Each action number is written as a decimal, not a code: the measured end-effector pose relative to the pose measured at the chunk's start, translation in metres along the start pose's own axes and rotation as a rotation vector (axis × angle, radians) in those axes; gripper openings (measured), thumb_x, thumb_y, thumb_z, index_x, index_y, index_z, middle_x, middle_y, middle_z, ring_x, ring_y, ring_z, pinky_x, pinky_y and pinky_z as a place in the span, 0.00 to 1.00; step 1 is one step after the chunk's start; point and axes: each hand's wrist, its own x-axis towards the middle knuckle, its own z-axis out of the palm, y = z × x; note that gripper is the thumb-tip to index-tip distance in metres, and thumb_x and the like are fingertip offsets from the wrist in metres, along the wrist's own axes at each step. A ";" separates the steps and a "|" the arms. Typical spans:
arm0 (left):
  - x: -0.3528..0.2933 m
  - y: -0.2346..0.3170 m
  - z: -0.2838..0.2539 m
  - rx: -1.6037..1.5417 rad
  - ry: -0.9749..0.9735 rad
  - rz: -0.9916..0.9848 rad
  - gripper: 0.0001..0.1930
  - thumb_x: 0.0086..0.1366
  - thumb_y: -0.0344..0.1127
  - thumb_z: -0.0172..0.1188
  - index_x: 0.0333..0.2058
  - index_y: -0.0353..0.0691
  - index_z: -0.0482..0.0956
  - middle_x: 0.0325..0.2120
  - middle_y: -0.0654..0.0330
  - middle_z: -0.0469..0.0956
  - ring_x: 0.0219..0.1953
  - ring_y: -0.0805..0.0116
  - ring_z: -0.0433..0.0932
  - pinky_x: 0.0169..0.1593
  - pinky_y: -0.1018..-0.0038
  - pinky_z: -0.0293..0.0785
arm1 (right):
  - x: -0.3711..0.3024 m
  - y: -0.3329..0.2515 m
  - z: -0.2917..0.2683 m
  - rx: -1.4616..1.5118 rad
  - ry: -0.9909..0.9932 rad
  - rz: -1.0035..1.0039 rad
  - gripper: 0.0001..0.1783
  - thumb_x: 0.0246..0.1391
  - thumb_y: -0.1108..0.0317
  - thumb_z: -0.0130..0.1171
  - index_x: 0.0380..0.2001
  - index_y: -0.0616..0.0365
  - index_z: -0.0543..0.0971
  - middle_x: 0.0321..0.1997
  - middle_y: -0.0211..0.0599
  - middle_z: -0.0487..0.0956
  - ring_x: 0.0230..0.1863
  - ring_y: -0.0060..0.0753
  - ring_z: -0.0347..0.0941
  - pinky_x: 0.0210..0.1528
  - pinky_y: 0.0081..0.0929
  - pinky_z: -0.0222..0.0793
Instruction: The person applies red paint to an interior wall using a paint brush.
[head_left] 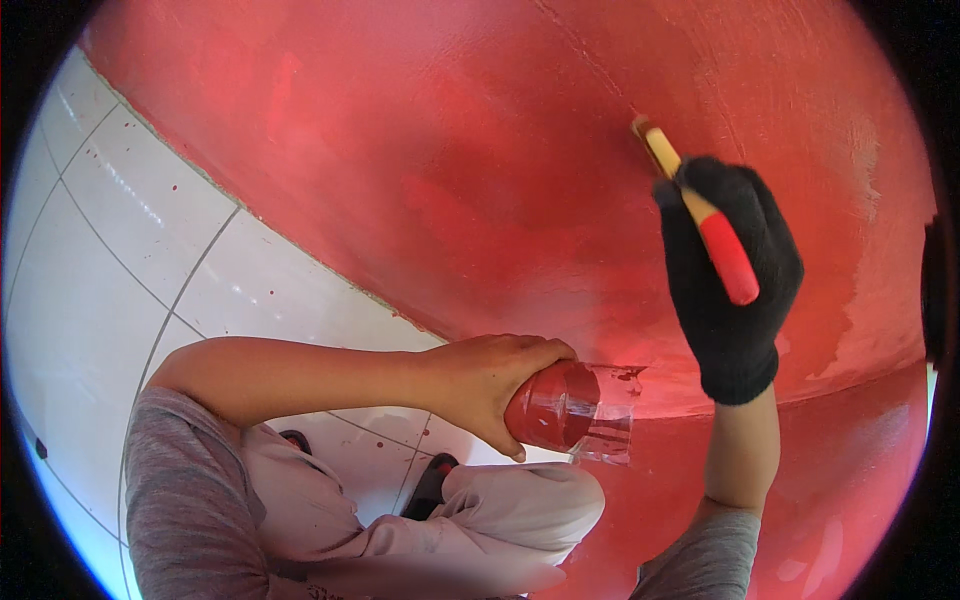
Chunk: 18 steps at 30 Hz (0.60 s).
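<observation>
My right hand [735, 270], in a black knit glove, grips a paintbrush [725, 250] with a pale wooden handle that ends in red. The brush points up and to the left, and its bristle end is at the red painted wall [480, 200]; from here I cannot tell how firmly it touches. Bare, my left hand [500, 385] wraps round a clear plastic cup [610, 415] that looks like a cut-off bottle. Red paint [565, 405] coats the inside of the cup, which lies tilted with its open end to the right.
White floor tiles [140, 220] with dark joints and small red drips lie at the left, meeting the wall along a slanting edge. My bent leg [520, 505] in pale trousers and a dark shoe [430, 487] are below the cup. A ridge crosses the red surface at the right.
</observation>
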 end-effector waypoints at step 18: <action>-0.005 0.004 -0.012 0.008 -0.027 -0.097 0.47 0.34 0.42 0.76 0.54 0.36 0.62 0.49 0.48 0.70 0.51 0.49 0.71 0.54 0.62 0.68 | 0.019 -0.021 -0.002 -0.025 -0.172 0.013 0.11 0.41 0.76 0.63 0.32 0.56 0.77 0.29 0.39 0.75 0.29 0.42 0.73 0.31 0.31 0.69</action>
